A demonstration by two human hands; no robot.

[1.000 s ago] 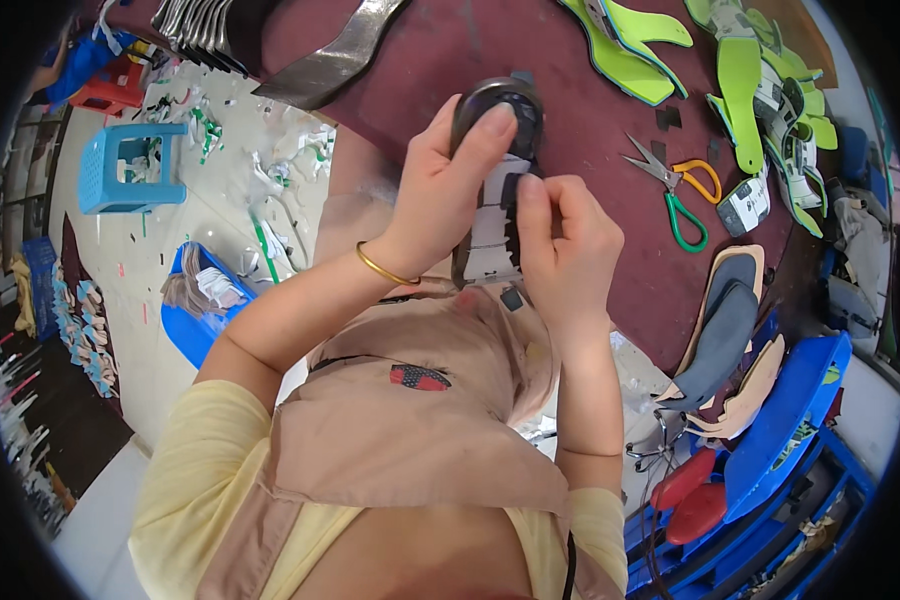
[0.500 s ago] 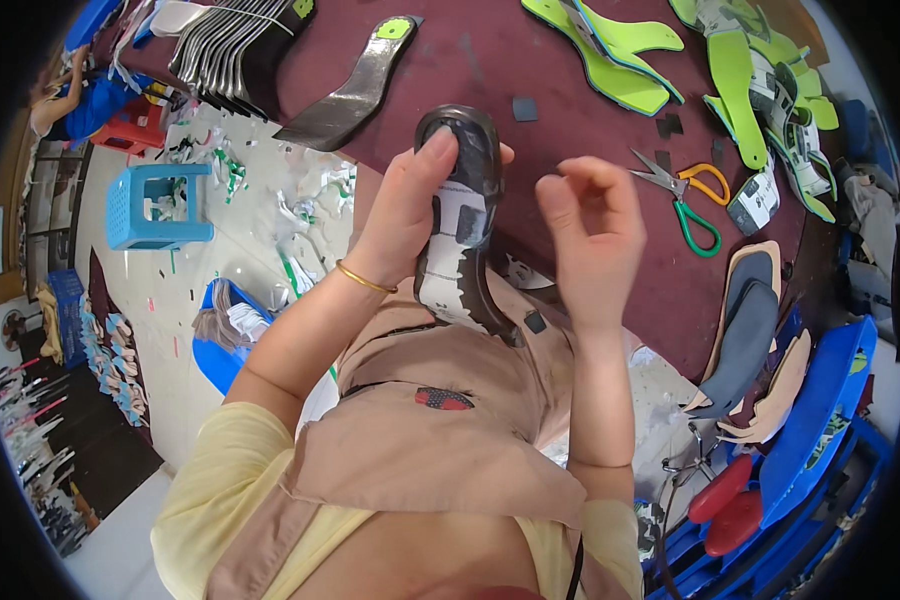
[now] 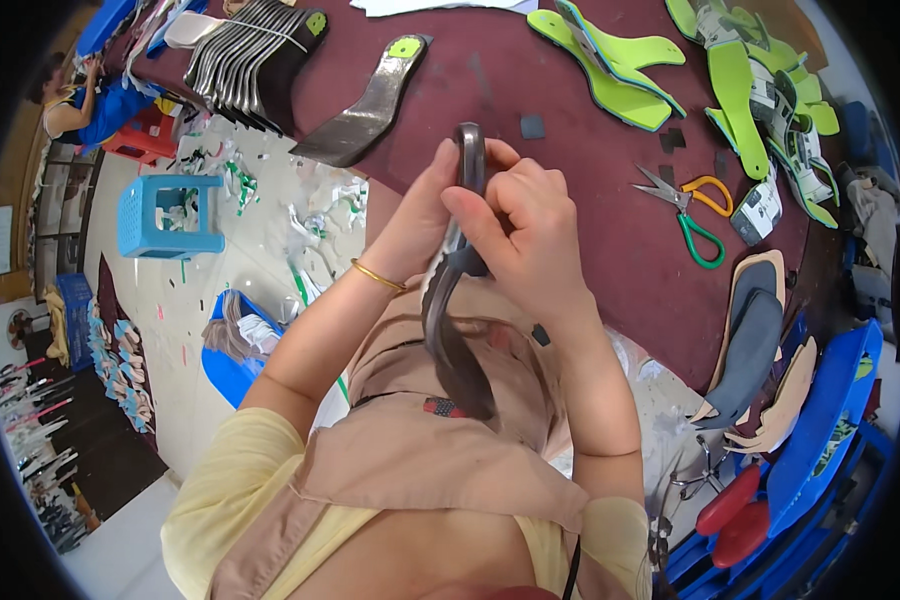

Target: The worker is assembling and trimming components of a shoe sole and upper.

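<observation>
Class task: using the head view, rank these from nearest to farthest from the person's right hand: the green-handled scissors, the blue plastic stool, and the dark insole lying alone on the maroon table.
Measured from the right hand:
1. Dark insole, up and to the left on the maroon table.
2. Green-handled scissors, to the right on the table; only slightly farther, a close call.
3. Blue plastic stool, far left on the floor.

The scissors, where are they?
In the head view the scissors lie on the dark red table, to the right of the right hand, just left of a stack of green insoles.
</observation>
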